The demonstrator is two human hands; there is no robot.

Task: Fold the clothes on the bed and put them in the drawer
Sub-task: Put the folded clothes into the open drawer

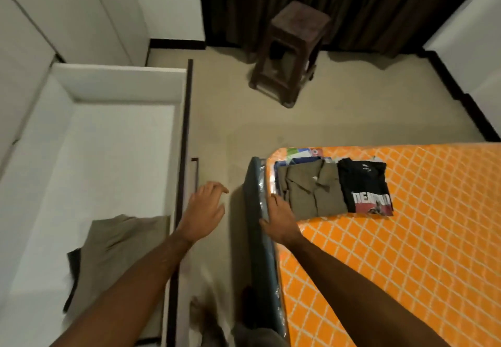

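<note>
Our right hand point(280, 222) rests flat and relaxed beside the folded olive shirt point(311, 193) on the bed point(406, 252); left hand point(203, 210) hovers spread, holding nothing, by the drawer point(89, 157), which holds a folded garment point(116, 249).

black T-shirt point(364, 188) print, white letters, roughly "DEADPOOL"

Illumination is dim, warm and indoor, leaving the curtain point(352, 2) nearly black and soft shadows beneath the stool point(290, 51), while the whole frame is slightly soft, with wide-angle distortion bending straight edges toward the borders.
</note>
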